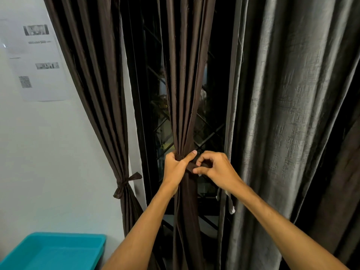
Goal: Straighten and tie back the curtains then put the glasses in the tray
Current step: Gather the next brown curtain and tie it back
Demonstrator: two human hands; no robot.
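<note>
Currently, head view, entries in order.

- Middle curtain [185, 94]: brown, hanging gathered in front of the dark window [206, 131]. The left hand [175, 166] is gripping the bunch at its waist, with the thumb lying across the tie band [191, 166].
- Right hand [216, 168]: fingers curled, pinching the band's loose end just beside the left thumb. No knot is showing yet.
- Left curtain [101, 94]: already drawn in by a knot [126, 184].
- Grey curtain [292, 114]: hanging loose and untied on the right.
- Tray [68, 235]: teal, sitting at the lower left and showing nothing inside. Glasses are not in view.
- Printed sheet [37, 61]: hanging on the wall.

Risks, as judged:
- If the left grip is easing before the band is crossed and pulled snug, the folds are likely spreading again.
- The smooth fabric may be letting a loose knot slide down.
- A short band end could be slipping from the pinch.
- Tugging hard may be straining the curtain at its top.
</note>
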